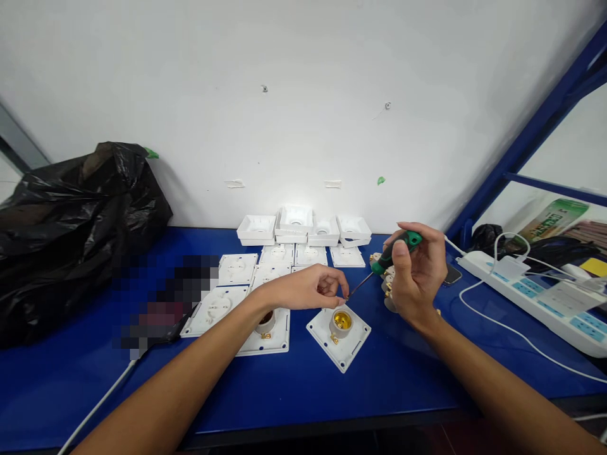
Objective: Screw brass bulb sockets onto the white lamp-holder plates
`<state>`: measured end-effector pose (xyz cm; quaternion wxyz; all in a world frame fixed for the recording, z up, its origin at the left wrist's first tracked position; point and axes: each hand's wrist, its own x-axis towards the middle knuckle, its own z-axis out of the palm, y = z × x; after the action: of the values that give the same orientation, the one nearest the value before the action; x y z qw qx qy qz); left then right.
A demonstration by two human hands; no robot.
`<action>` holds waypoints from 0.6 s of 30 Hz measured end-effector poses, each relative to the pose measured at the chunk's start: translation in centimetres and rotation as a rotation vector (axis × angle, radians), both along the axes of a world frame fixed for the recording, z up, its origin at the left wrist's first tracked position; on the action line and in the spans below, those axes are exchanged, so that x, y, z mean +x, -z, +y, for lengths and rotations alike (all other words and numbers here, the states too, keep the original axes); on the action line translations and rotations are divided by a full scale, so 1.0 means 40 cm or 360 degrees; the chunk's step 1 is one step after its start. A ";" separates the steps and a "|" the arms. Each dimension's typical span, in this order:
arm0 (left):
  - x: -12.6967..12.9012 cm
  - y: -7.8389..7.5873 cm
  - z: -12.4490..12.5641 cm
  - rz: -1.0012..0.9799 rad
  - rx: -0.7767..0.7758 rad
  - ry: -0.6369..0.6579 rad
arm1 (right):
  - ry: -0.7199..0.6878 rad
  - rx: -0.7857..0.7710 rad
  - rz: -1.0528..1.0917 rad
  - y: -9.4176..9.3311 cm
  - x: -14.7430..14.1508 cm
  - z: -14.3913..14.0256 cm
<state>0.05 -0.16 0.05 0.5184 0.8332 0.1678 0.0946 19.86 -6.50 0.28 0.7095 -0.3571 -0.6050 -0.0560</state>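
Broadly, I see a blue table with a black plastic bag at its left and a white power strip at its right. Rows of white socket plates lie toward the wall. Nearer me sits one white lamp-holder plate with a brass centre. My right hand is wrapped around a green-handled screwdriver, its tip pointing to my left hand, whose fingertips pinch narrowly just above that plate on something too small to tell.

A black plastic bag lies far left; a white power strip right.
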 end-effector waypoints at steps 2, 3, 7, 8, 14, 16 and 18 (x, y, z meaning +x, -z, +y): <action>-0.001 0.000 0.000 0.0002 -0.0006 0.0009 | 0.0002 0.0037 0.0030 -0.005 0.001 0.001; -0.001 0.000 -0.001 0.0007 -0.0012 0.0000 | 0.0002 0.0055 0.0043 -0.007 0.002 0.002; -0.002 -0.003 -0.002 0.0022 -0.0077 -0.0055 | 0.0015 0.0088 0.0080 -0.011 0.003 0.005; -0.003 -0.004 -0.002 0.0026 -0.0104 -0.0043 | 0.0018 0.0083 0.0092 -0.012 0.003 0.006; -0.004 0.004 0.005 0.0110 -0.0171 0.0167 | -0.0067 0.0025 0.0252 -0.012 0.007 0.009; -0.004 0.008 0.006 0.0120 -0.0133 0.0230 | -0.0144 0.0006 0.0291 -0.013 0.008 0.009; -0.003 0.009 0.006 0.0121 -0.0108 0.0259 | -0.0214 -0.0026 0.0309 -0.011 0.007 0.008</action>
<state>-0.07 0.09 -0.32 0.5456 0.8289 0.1224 0.0146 20.14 -6.16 0.72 0.7639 -0.3253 -0.5564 0.0315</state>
